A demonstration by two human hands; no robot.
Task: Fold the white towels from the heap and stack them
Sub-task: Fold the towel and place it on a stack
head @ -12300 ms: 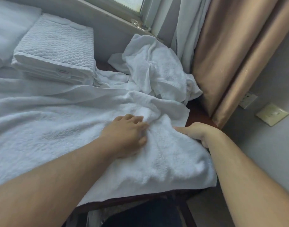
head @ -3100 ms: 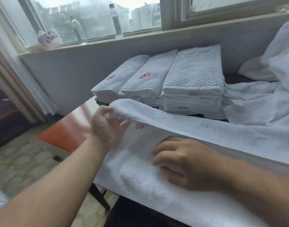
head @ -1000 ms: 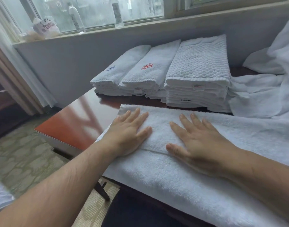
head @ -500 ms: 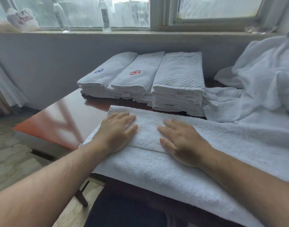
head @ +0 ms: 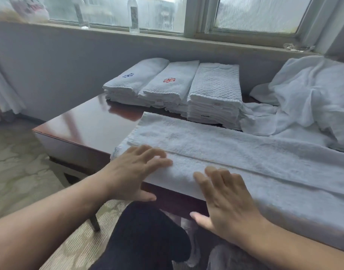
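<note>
Towel (head: 235, 151) folded lengthwise, left hand (head: 132, 172), right hand (head: 225, 201) at near edge

A long folded white terry towel (head: 235, 151) lies along the near edge of the glossy reddish-brown wooden worktop (head: 89, 125). The left hand (head: 134, 172) and the right hand (head: 223, 199) lie flat on the towel's near edge, fingers (head: 157, 154) straight. Behind it stand three stacks of folded white towels (head: 214, 94), and a crumpled heap of white towels (head: 311, 98) lies just beside them on the right.
</note>
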